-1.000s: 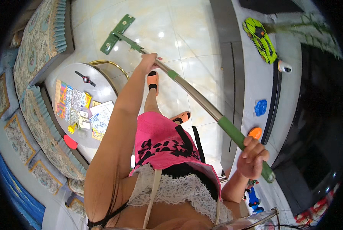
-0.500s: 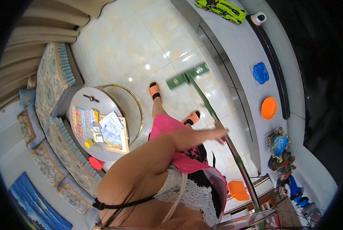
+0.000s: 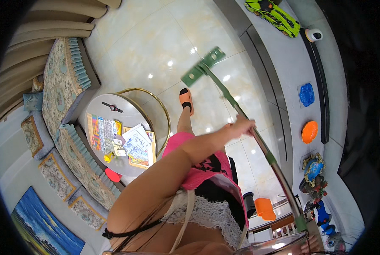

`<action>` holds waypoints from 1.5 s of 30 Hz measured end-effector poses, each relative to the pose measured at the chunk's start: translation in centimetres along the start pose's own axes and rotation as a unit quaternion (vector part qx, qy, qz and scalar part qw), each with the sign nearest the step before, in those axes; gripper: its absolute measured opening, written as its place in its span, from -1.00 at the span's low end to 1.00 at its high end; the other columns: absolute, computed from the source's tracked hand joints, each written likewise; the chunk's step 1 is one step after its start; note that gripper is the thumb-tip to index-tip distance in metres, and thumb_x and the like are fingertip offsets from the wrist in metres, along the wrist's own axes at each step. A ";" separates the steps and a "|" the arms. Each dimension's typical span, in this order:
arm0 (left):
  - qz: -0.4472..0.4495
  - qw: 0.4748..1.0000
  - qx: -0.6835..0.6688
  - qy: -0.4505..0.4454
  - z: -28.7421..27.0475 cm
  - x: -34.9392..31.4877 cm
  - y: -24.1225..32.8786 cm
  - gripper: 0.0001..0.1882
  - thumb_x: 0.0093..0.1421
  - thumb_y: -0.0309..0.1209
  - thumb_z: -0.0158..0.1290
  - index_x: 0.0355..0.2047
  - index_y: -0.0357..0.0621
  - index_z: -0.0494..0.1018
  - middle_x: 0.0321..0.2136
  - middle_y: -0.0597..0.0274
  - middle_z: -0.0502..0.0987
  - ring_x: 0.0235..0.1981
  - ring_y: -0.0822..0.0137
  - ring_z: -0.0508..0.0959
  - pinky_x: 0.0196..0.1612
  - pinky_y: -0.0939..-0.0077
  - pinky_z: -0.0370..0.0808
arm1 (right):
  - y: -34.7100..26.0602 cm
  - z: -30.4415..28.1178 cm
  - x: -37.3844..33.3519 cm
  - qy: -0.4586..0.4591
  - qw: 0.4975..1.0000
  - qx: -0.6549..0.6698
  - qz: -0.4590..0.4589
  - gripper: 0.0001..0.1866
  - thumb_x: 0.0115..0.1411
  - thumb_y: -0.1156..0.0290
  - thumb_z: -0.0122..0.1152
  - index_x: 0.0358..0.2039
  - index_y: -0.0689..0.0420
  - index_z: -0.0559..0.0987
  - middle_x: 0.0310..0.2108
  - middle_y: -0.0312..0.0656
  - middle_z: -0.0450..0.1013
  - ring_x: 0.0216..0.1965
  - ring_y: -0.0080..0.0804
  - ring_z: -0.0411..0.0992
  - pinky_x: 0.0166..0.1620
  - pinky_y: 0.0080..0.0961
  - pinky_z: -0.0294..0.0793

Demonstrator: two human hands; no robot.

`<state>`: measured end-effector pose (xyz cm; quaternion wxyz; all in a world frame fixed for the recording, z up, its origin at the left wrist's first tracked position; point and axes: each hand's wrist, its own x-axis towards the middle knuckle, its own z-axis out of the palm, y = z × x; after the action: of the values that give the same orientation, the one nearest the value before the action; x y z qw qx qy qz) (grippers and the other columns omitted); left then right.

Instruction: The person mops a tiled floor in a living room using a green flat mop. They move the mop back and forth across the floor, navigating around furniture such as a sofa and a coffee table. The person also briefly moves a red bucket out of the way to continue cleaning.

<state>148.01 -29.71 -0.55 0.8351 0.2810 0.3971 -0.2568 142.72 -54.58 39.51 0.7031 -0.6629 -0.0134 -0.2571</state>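
A green flat mop head (image 3: 203, 66) is on the tiled floor, just beyond my forward foot in its orange slipper (image 3: 185, 100). Its long green-and-silver pole (image 3: 270, 158) slants back toward the lower right. Partway along the pole, my left hand (image 3: 243, 127) is closed around it, with the arm stretched across my body. At the lower right edge, a few curled fingers of my right hand (image 3: 311, 245) show by the pole's upper end. The rest of that hand is cut off.
Left of me stands a round table (image 3: 97, 156) with papers, a watch and a yellow container, beside a patterned sofa (image 3: 62, 70). Along the right runs a long low cabinet (image 3: 290, 66) bearing a green toy car (image 3: 273, 17), an orange dish (image 3: 309, 131) and ornaments. An orange chair (image 3: 265, 208) is lower right.
My left hand, blurred with its fingers loose by the pole before, now wraps around it. The mop head has swung to a steeper slant. The room has shifted in view.
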 end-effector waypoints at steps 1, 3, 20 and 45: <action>0.046 0.999 -0.013 -0.003 -2.2 1.3 1.9 -0.76 -0.11 -0.48 0.04 -0.50 -0.41 0.26 -0.61 0.00 0.41 -0.59 0.15 0.51 -0.50 0.18 0.54 | 1.7 2.7 0.2 -0.038 0.999 0.025 0.024 -0.65 0.16 0.36 -0.21 -0.78 -0.01 0.14 -0.80 -0.37 -0.01 -0.71 -0.58 0.01 -0.52 -0.58 0.12; 0.038 0.998 -0.001 0.040 -6.4 1.9 8.1 -0.83 -0.05 -0.47 0.00 -0.55 -0.37 0.31 -0.59 0.04 0.42 -0.60 0.17 0.48 -0.51 0.21 0.53 | 5.6 7.1 -0.4 -0.129 0.971 0.168 0.107 -0.66 0.13 0.38 -0.17 -0.77 -0.02 0.11 -0.81 -0.38 -0.03 -0.70 -0.58 -0.01 -0.47 -0.57 0.12; -0.022 0.997 -0.072 0.026 3.3 -0.7 -5.6 -0.44 -0.04 -0.53 -0.09 -0.25 -0.39 -0.28 -0.47 -0.14 0.39 -0.60 0.04 0.49 -0.52 0.03 0.52 | -2.5 -3.3 1.6 -0.074 0.997 0.014 0.030 -0.66 0.15 0.41 -0.25 -0.77 -0.03 0.07 -0.83 -0.40 -0.07 -0.73 -0.60 -0.06 -0.50 -0.55 0.03; -0.002 0.995 -0.025 0.101 -0.3 -0.5 -4.9 -0.47 -0.07 -0.53 -0.03 -0.25 -0.35 -0.16 -0.52 -0.10 0.41 -0.60 0.12 0.50 -0.66 0.21 0.51 | -0.2 -4.4 -1.4 0.052 0.991 -0.026 0.121 -0.83 0.16 0.24 -0.14 -0.49 -0.02 0.17 -0.66 -0.28 0.12 -0.61 -0.45 0.11 -0.37 -0.42 0.23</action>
<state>144.38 -32.85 -1.58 0.7967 0.2841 0.4863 -0.2190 140.06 -58.21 38.70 0.7114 -0.6633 0.1106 -0.2044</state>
